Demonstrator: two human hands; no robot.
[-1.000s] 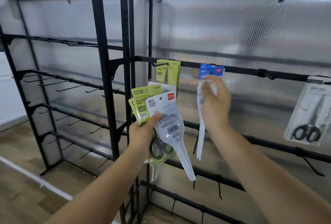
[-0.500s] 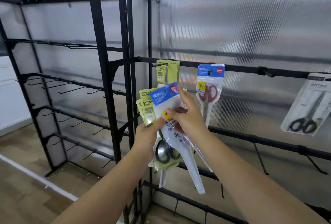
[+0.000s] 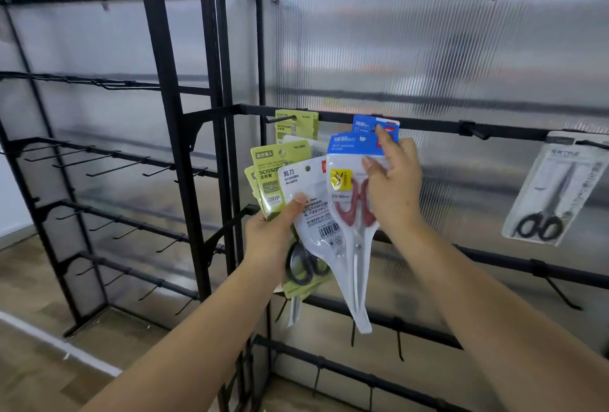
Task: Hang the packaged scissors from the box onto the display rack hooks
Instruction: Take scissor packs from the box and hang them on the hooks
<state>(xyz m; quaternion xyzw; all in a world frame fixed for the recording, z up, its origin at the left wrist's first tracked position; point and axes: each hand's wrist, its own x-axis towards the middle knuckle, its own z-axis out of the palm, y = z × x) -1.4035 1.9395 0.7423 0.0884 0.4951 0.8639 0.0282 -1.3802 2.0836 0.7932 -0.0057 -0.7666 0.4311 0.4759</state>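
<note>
Two hands busy: left hand (image 3: 276, 230) clutches the fanned stack of packs (image 3: 296, 187), right hand (image 3: 392, 187) now pinches a fresh blue-topped pack (image 3: 346, 187), lifted toward the hook where its twin (image 3: 365, 123) just went up.

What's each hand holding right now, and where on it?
Left hand grips a fan of scissor packs at mid-height. Right hand pinches the red-handled pack near its blue header.
</note>
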